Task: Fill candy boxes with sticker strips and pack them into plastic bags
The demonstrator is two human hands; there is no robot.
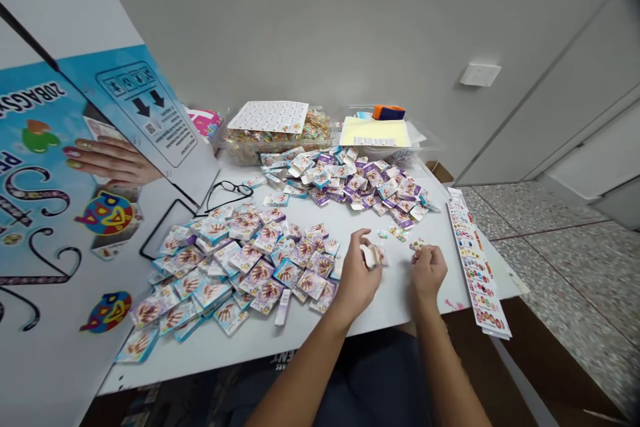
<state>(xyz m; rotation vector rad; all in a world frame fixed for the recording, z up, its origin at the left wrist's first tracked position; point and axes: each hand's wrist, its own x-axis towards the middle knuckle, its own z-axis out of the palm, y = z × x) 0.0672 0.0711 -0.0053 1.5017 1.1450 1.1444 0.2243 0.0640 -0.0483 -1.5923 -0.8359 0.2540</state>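
My left hand is curled round a small open box, whose pale opening faces my right hand. Just to the right, my right hand pinches a small packet of colourful pieces above the white table. Several small colourful packets lie on the table beyond both hands. To the left spreads a large pile of small blue and purple boxes printed with hands. Farther back is a second heap of such boxes, some with open flaps.
Two clear plastic tubs stand by the wall, papers on top. Black glasses lie behind the left pile. A large printed carton stands at the left. Sticker strips lie along the right edge.
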